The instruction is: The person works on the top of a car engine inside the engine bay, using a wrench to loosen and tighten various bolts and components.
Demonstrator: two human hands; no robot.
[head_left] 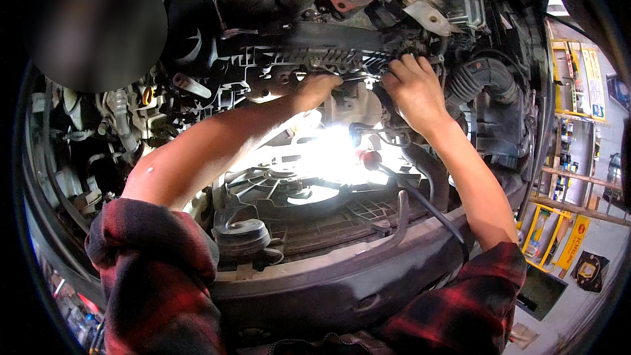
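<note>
Both my arms reach into an open engine bay. My left hand (318,91) is closed against the lower edge of a black plastic engine part (289,57); most of its fingertips are hidden. To its right, my right hand (414,89) is bent at the knuckles, with its fingers curled down at that part's right end. A thin shiny strip (363,79) shows between the two hands; I cannot tell whether either one holds it. Just below them, a work light (369,158) with a red end and a dark cable glares brightly, washing out the parts around it.
A ribbed black air hose (483,82) curves right of my right hand. Nearer me are the fan shroud (315,220) and the front crossmember (342,283). A reddish flange (343,1) sits at the back. Yellow racks (547,236) stand beyond the right fender. A blurred patch covers the upper left.
</note>
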